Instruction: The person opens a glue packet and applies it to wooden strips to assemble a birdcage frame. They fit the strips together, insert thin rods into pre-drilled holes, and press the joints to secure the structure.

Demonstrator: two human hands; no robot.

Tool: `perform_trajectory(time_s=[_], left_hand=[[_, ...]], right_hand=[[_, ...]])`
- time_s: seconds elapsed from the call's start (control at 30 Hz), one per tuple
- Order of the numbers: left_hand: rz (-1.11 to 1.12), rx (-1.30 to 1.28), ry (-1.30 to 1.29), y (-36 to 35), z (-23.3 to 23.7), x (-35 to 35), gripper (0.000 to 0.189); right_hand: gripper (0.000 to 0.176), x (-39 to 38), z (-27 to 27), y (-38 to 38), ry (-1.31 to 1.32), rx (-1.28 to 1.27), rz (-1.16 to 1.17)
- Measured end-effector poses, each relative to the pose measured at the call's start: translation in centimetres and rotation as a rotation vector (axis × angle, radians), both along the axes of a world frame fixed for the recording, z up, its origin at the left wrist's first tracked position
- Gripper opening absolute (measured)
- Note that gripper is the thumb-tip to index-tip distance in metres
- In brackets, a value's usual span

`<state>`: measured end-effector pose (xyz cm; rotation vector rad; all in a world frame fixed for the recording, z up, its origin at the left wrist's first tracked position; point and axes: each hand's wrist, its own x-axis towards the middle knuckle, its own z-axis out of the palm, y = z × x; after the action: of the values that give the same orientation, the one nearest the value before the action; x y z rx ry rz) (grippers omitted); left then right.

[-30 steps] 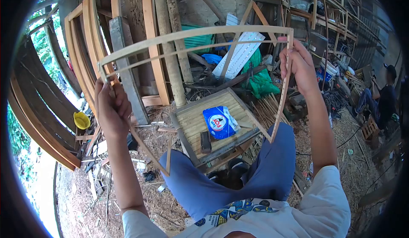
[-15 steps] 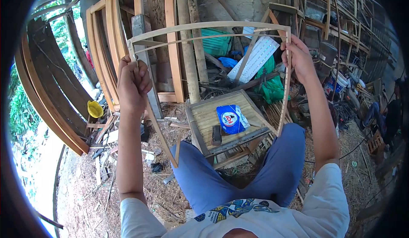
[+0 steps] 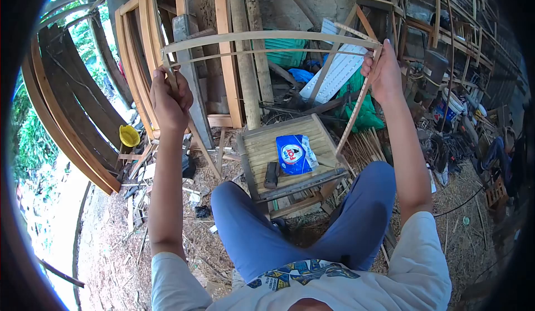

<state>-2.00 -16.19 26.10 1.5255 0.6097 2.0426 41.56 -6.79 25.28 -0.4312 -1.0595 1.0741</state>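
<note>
A light frame of thin wooden strips (image 3: 267, 36) is held up in front of me, its long top strip bowed slightly upward. My left hand (image 3: 171, 102) is closed around its left upper corner. At the right upper corner, my right hand (image 3: 385, 77) grips the side strip, thumb pointing up. Both side strips slant down and away from me. Below, between my knees, stands a low table with a slatted bamboo top (image 3: 257, 149). On it lie a blue packet printed FOX (image 3: 298, 158) and a small dark block (image 3: 271, 175).
Wooden frames (image 3: 227, 82) and bamboo poles (image 3: 241, 49) lean at the back. Curved planks (image 3: 56, 127) stand left, near a yellow bowl-like object (image 3: 129, 136). A white perforated board (image 3: 333, 80) and green plastic (image 3: 362, 110) lie behind the table. Shavings and scraps cover the ground.
The lower ends of the frame have swung away from my legs, toward the table and the back. Both hands keep their grip at the upper corners.
</note>
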Motion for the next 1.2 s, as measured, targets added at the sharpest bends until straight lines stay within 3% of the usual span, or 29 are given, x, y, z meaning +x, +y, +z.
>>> perform_trajectory(time_s=[0.17,0.27,0.4,0.5,0.63,0.67,0.77,0.93,1.03,1.17,1.2], left_hand=[[0.035,0.103,0.045,0.2,-0.5,-0.5,0.054],[0.034,-0.003,0.033,0.5,-1.2,0.4,0.062],[-0.172,-0.161,-0.110,1.6,-1.9,0.9,0.068],[-0.207,-0.349,-0.065,1.8,-2.5,0.3,0.067],[-0.449,-0.414,-0.105,2.5,-2.9,-0.8,0.058],[-0.588,-0.361,-0.080,3.1,-3.3,-1.4,0.050],[-0.638,-0.445,-0.206,2.2,-2.4,0.2,0.026],[-0.850,-0.462,-0.281,2.8,-3.0,-1.0,0.023],[-0.835,-0.455,-0.314,1.3,-3.7,-0.8,0.024],[-0.651,-0.561,-0.193,0.5,-4.4,-1.1,0.022],[-0.715,-0.521,-0.129,0.5,-4.3,-1.2,0.021]], right_hand=[[0.046,-1.2,0.5,-2.9,0.061,0.051,-0.050],[0.052,0.5,-0.9,-1.9,0.053,0.092,0.017],[0.044,1.1,-1.4,-0.4,0.019,0.068,0.001],[0.039,0.4,-1.9,-0.6,0.029,0.047,-0.017],[0.040,1.1,-3.1,0.8,0.035,0.059,0.037],[0.039,1.1,-3.4,1.1,0.047,0.061,0.049],[0.037,1.6,-4.1,2.1,0.060,0.088,0.065],[0.035,1.7,-4.7,2.2,0.116,0.103,0.039],[0.036,1.2,-5.3,1.7,0.097,0.098,0.027],[0.038,1.7,-5.4,0.9,0.050,0.105,0.020],[0.038,2.2,-5.5,1.1,0.032,0.104,0.020]])
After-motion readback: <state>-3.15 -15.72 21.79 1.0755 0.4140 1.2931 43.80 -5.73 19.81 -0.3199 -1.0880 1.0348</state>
